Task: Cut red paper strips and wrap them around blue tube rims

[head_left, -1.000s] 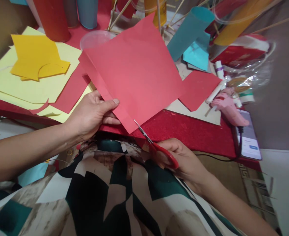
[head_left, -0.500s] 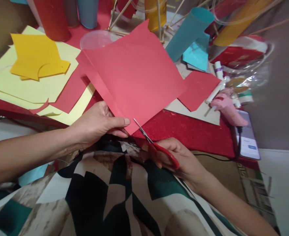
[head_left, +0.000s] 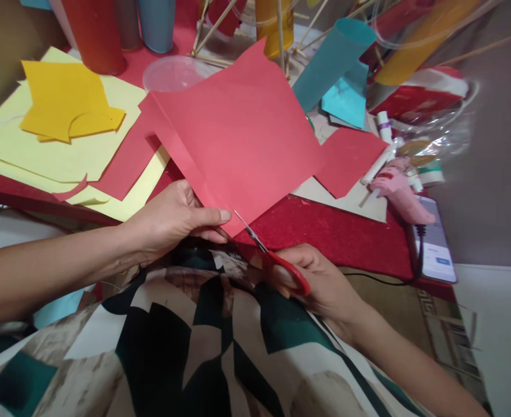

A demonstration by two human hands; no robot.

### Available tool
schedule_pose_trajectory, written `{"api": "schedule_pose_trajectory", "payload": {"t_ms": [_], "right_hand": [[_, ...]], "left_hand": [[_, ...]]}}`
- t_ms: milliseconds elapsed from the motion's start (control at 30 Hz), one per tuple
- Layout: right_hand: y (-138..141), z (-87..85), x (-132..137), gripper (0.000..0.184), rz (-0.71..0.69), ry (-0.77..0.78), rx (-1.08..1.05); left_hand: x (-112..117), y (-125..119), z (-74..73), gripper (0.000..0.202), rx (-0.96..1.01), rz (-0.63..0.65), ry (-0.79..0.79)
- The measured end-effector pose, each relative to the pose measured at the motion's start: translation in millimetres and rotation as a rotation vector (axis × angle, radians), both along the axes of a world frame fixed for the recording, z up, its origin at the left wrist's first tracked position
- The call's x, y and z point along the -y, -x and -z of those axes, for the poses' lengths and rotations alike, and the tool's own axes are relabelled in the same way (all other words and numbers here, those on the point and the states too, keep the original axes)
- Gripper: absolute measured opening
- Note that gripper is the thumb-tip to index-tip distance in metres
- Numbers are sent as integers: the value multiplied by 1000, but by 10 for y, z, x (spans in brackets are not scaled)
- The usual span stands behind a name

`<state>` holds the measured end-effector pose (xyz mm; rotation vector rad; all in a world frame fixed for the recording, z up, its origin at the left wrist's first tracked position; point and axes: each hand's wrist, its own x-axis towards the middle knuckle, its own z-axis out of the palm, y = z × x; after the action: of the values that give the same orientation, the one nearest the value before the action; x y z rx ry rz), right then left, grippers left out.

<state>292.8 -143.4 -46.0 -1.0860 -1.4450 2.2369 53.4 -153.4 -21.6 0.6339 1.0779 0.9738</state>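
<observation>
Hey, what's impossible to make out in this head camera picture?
Head view: part of the left hand, hidden beneath the red sheet.
Head view: text on the phone, too small; the pink glue gun covers some of it.
Head view: top of the tall red cylinder, cut off by the upper edge.

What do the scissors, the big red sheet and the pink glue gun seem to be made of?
The scissors have grey blades, apparently metal from their sheen, and a smooth red handle, probably plastic. The red sheet seems matt paper or thin card: it holds a crease and shows no glare. The glue gun is likely moulded plastic, given its rounded pink shell.
</observation>
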Motion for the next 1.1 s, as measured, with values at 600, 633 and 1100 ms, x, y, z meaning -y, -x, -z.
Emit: {"api": "schedule_pose_trajectory", "payload": {"t_ms": [600, 633, 1100], "right_hand": [[-10, 59, -68, 55, -114, -49, -70], [-14, 61, -68, 55, -125, -52, -68], [26, -56, -26, 59, -32, 11, 61]], "left_hand": [[38, -14, 12, 10, 93, 70, -7], [33, -4, 3, 10, 85, 46, -3], [33, -8, 8, 20, 57, 28, -22]]}}
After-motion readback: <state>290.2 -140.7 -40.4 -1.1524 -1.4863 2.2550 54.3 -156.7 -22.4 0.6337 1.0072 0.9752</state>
